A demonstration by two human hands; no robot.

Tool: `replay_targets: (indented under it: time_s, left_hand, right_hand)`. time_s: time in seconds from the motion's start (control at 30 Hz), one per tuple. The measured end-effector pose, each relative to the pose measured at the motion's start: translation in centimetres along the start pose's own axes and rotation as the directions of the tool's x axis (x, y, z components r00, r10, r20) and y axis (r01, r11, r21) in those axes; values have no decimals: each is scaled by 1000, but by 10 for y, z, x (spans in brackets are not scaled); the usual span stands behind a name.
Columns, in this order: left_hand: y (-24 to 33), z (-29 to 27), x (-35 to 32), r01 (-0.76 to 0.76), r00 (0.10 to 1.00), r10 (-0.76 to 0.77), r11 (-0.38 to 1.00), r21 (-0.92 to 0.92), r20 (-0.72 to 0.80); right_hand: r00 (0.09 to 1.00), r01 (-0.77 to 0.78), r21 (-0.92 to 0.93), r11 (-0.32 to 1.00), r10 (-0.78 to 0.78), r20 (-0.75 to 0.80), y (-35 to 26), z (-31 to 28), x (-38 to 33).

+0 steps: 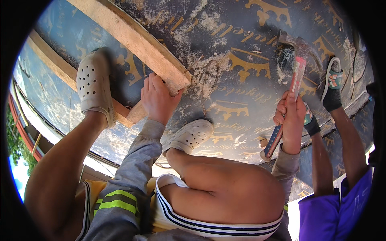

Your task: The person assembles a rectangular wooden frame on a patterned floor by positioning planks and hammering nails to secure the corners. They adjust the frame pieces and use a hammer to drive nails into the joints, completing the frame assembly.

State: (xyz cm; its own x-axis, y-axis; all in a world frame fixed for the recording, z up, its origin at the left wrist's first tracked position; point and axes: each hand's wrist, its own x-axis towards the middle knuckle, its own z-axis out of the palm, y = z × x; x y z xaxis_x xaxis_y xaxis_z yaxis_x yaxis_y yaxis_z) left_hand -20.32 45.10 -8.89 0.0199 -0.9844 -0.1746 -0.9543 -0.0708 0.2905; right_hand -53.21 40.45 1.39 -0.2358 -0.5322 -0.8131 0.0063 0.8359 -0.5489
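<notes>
My left hand (158, 99) is closed around the lower end of a wooden beam (132, 36) that runs up to the upper left. A thin nail-like piece (195, 64) sticks out at that end. Beneath the hand, a short wooden piece (138, 113) meets a second, thinner beam (54, 58). My right hand (292, 114) grips a claw hammer (298, 74) by its red and blue handle, its metal head pointing away from me. The hammer is apart from the beam.
Dark printed boards (225, 36) streaked with pale dust lie underfoot. My light clogs (93, 82) stand on both sides of my left hand. At the right another person's legs (345, 128) stand close to the hammer, in patterned sandals. A small wood block (263, 142) lies near the hammer's handle.
</notes>
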Motion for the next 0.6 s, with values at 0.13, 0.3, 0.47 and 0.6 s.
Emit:
replay_targets:
  time_s: [0.13,0.3,0.47,0.6]
  left_hand:
    - [-1,4,2,7,1000,-6,1000,-26,22]
    - [2,1,0,4,999,-4,1000,-15,32]
    - [2,-1,-1,3,1000,-3,1000,-8,23]
    - [-1,2,1,13,1000,-12,999,-43,27]
  right_hand:
    - [975,-33,-186,982,72,209,-23,3,24]
    - [818,-59,-427,903,289,498,-42,12,53]
    - [827,-97,-344,934,268,494,-33,22,55]
    - [770,-155,-394,906,361,526,-33,19,53]
